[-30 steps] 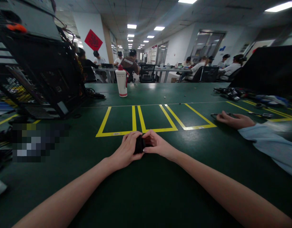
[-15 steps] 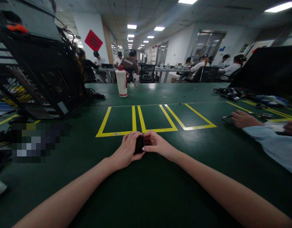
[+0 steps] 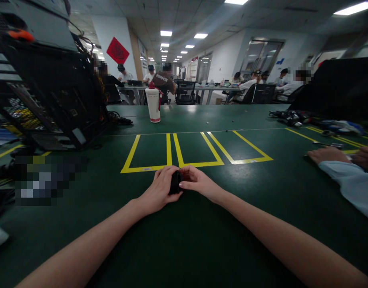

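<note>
A small black object (image 3: 176, 185) with a rounded outline sits between my hands, just in front of the yellow tape; its exact kind does not show. My left hand (image 3: 162, 185) is closed round its left side, the thumb below and the fingers over the top. On its right side, my right hand (image 3: 197, 182) grips with thumb and fingertips. Both hands partly cover the object. Whether it rests on the green table (image 3: 178, 244) or is held just above, I cannot tell.
Yellow tape (image 3: 201, 164) marks several outlines ahead of my hands. Behind stands a white tumbler (image 3: 154, 105) with a red lid. An open computer case (image 3: 52, 88) is at left, cables (image 3: 120, 119) beside it. At right, a co-worker's sleeve (image 3: 348, 180) reaches over the table near loose parts (image 3: 291, 118).
The black object has turned slightly between my hands, showing a rounder outline. My hands have barely moved. The co-worker's hand at right has shifted rightward and nearer.
</note>
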Demonstrator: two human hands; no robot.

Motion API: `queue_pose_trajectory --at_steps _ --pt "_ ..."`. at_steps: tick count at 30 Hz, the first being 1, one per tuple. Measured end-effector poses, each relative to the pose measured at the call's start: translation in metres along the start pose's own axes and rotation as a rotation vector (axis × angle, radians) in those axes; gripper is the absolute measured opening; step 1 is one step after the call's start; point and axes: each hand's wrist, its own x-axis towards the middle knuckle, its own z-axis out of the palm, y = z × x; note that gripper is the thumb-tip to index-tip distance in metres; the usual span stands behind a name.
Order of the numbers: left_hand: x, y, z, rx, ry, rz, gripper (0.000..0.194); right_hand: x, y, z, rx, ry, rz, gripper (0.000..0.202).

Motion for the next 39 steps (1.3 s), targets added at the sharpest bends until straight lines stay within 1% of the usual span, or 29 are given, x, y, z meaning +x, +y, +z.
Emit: queue_pose_trajectory --at_steps 7,12,16,19,23,25,31,34,37,39 --pt "-0.0007 0.0005 -0.0009 -0.008 -0.027 -0.026 0.055 -0.0002 0.0033 -0.0013 -0.014 -0.049 -0.095 0.041" --pt "-0.0011 0.0003 -0.0011 -0.010 -0.026 -0.012 0.054 -0.0011 0.0014 0.0004 -0.006 -0.009 -0.067 0.031" --pt "-0.0009 0.0004 -0.0017 -0.008 -0.029 -0.016 0.054 -0.0003 0.0011 0.0002 -0.002 0.010 -0.025 0.033" --pt "-0.0008 -0.0014 0.0003 -0.009 -0.024 -0.010 0.054 0.0005 0.0018 -0.0008 0.001 -0.005 -0.006 0.034" --pt "-0.0007 -0.0054 0.0057 0.006 0.011 0.007 0.056 0.0011 0.0029 -0.0011 0.002 -0.051 -0.084 0.038" --pt "-0.0007 -0.0060 0.0067 0.007 0.012 0.001 0.055 0.0009 0.0030 -0.0007 -0.013 -0.052 -0.103 0.040" --pt "-0.0001 -0.0016 0.0014 0.002 -0.014 -0.001 0.055 -0.0002 0.0016 0.0012 0.008 0.009 -0.058 0.031" --pt "0.0002 -0.0011 0.0007 0.015 -0.018 -0.006 0.054 0.0000 0.0003 0.0015 0.000 0.035 -0.009 0.032" --pt "0.0003 -0.0019 0.0018 0.016 -0.020 -0.012 0.054 0.0003 -0.0005 0.0009 -0.002 0.017 0.031 0.032" --pt "0.0002 -0.0020 0.0023 0.007 -0.020 -0.013 0.054 0.0005 0.0001 0.0001 0.000 -0.015 -0.002 0.033"
